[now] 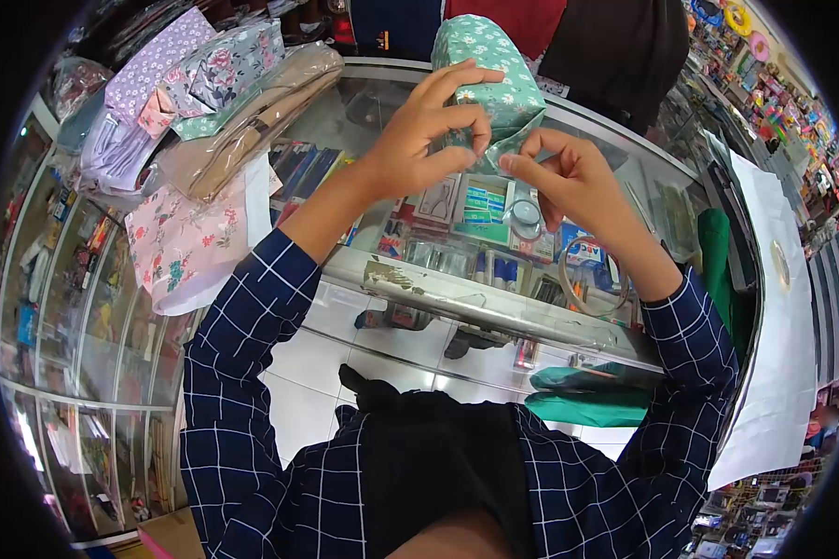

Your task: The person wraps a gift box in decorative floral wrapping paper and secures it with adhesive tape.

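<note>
A package wrapped in green paper with white daisies (494, 79) stands on the glass counter, its folded end facing me. My left hand (429, 130) is closed on its left side, fingers bent over the paper and thumb near the folded end. At the right corner of that end, my right hand (573, 177) is closed in a pinch, thumb and forefinger tips right at the paper's edge; I cannot tell what is between them. Below the hands lie a small clear tape roll (525, 221) and, by my right wrist, a wider tape roll (569, 279).
Folded floral papers and cloth in plastic (242, 102) are piled on the left, above a pink floral sheet (205, 238). The glass counter (382, 98) holds small boxed goods inside. Large white sheets (778, 345) hang at the right. Glass shelves (84, 326) line the left.
</note>
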Demonstrator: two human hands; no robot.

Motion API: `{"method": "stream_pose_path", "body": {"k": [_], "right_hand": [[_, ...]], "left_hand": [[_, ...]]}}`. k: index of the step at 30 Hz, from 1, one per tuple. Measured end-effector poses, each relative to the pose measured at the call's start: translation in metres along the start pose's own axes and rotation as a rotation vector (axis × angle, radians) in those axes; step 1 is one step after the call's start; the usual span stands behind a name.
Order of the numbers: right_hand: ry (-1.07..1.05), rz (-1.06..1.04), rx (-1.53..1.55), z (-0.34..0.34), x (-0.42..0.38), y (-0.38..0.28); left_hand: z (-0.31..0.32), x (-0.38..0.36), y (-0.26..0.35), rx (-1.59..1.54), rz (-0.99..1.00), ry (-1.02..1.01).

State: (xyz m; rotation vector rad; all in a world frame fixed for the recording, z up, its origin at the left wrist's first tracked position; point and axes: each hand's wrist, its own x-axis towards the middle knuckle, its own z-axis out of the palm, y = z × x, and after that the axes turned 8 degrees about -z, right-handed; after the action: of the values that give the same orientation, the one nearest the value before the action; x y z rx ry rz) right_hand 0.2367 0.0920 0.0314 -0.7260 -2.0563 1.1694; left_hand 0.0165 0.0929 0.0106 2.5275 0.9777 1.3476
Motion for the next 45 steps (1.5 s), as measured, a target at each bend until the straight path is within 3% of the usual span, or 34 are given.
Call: {"method": "stream_pose_path", "body": {"k": [11,23,26,30,33,39,45], "right_hand": [[0.018,0.015,-0.012,-0.014,-0.009,-0.010],[-0.100,0.199,-0.133,-0.017,-0.022,-0.041],[0.056,0.192,-0.237,-0.031,-0.023,-0.049],[-0.007,0.025,-0.278,-0.035,-0.026,-0.040],[-0.016,0.047,-0.394,-0.017,-0.023,-0.049],[0.115,-0.072,-0.146,-0.017,-0.013,-0.015],[0.092,-0.097,-0.060,-0.034,-0.015,-0.017]], "left_hand": [[-0.003,0.001,0.001,-0.080,-0.083,-0.063],[-0.002,0.001,-0.004,-0.130,-0.105,-0.081],[-0.004,0.000,-0.004,-0.149,-0.113,-0.097],[-0.002,0.001,0.004,-0.141,-0.127,-0.106],[-0.001,0.002,0.002,-0.184,-0.126,-0.106],[-0.003,0.003,-0.003,-0.144,-0.102,-0.129],[-0.014,0.005,-0.006,-0.074,-0.033,-0.261]]}}
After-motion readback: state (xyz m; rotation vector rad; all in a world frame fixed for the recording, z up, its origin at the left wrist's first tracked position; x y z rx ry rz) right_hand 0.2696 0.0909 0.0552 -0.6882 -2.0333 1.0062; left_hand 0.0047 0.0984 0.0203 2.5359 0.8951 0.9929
